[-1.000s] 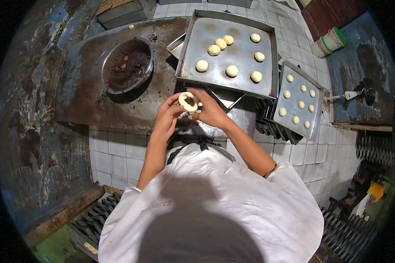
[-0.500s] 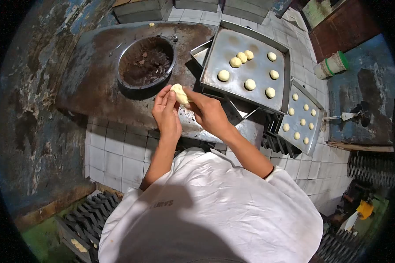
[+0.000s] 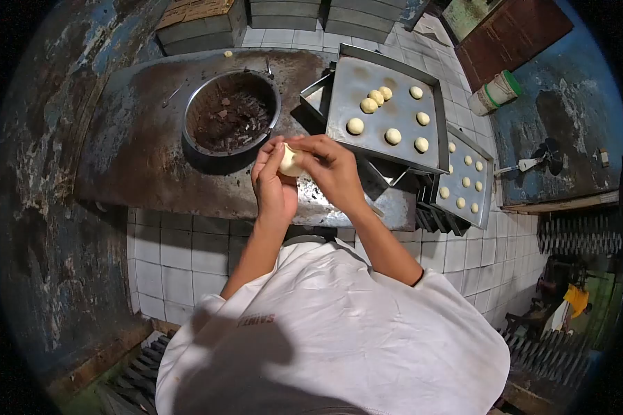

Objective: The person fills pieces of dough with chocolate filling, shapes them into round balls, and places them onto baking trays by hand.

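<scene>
A pale dough ball [image 3: 290, 163] is held between both hands over the front of the worktable. My left hand [image 3: 275, 181] cups it from the left and below, fingers curled round it. From the right, my right hand [image 3: 331, 169] pinches its side with thumb and fingers. Just beyond my left hand stands a metal bowl [image 3: 187, 123] with a dark brown crumbly filling [image 3: 228, 117] smeared inside. To the right of my right hand, a metal tray [image 3: 367, 72] carries several round dough balls, some grouped together near its middle.
The stained worktable [image 3: 138, 159] has a small dough scrap [image 3: 228, 54] at its far edge. A second tray [image 3: 472, 216] of dough balls sits lower right. A white bucket [image 3: 495, 93] with a green rim stands far right. Stacked grey boxes [image 3: 284, 15] line the back.
Both hands have drawn closer together around the dough, which now looks rounder and more closed. They have shifted slightly right in view, and the camera angle has moved a little.
</scene>
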The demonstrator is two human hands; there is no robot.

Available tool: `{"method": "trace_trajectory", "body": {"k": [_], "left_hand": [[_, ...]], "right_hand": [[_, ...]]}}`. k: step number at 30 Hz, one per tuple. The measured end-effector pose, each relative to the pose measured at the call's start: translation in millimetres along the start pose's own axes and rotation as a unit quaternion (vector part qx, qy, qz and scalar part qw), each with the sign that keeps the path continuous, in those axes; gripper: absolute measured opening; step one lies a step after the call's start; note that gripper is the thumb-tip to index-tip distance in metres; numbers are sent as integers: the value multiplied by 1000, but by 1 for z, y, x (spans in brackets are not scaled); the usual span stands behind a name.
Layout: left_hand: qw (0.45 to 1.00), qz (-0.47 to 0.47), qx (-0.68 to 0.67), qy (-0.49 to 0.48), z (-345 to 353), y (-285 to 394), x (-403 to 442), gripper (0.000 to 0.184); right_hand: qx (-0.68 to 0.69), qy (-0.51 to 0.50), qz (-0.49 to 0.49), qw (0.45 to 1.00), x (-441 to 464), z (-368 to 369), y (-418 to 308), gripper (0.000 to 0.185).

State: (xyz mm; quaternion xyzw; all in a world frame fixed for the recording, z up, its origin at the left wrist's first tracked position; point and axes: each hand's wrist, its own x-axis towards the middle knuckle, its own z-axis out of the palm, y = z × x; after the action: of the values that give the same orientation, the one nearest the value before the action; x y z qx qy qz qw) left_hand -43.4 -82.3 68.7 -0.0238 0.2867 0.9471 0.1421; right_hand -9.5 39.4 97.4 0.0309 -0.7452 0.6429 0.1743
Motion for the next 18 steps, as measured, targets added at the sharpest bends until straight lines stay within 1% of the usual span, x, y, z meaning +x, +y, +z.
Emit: {"method": "trace_trajectory", "body": {"k": [1,2,3,4,5,6,7,8,9,10,11,12,13,15,16,17,18], "left_hand": [[1000,-7,5,19,-5,4,2,20],[1000,6,10,-1,-7,9,2,15],[1000,1,12,-3,-11,12,2,15],[999,8,31,-17,-13,14,2,15],[998,16,49,-32,-15,16,3,16],[998,13,49,-35,-16,18,2,16],[994,23,78,-74,-17,22,1,19],[987,33,107,-113,-17,27,-1,23],[987,29,108,-115,-16,32,-2,23],[983,34,110,-144,-14,37,-3,25],[978,39,111,-173,-11,41,-4,27],[980,18,104,-169,-9,45,-5,26],[980,16,102,-171,-11,46,-6,26],[991,-46,80,-99,-18,45,-8,27],[989,-95,92,-59,-44,35,-4,31],[989,-95,92,-59,-46,36,-6,31],[990,-106,95,-15,-48,36,-8,31]], "right_hand": [[-1,3,-1,1000,-2,5,-5,30],[-42,-15,-4,999,-4,9,-17,28],[-82,-32,-5,996,-7,12,-23,26],[-99,-33,29,994,-8,13,-16,24],[-101,-27,29,994,-7,15,-9,24],[-136,8,-12,991,-4,17,-4,24],[-171,43,-54,983,-2,20,0,24],[-124,67,-52,989,2,26,-10,23],[-125,71,-50,988,3,29,-8,23],[-23,25,33,999,5,29,-5,23],[79,-20,115,990,4,29,-3,23],[84,-18,162,983,1,28,-3,23],[82,-15,162,983,-1,31,-3,23],[3,89,79,993,-4,36,-2,23],[-53,72,118,989,-8,33,0,28],[-54,72,119,989,-11,36,-3,28],[-97,53,61,992,-14,41,-10,28]]}}
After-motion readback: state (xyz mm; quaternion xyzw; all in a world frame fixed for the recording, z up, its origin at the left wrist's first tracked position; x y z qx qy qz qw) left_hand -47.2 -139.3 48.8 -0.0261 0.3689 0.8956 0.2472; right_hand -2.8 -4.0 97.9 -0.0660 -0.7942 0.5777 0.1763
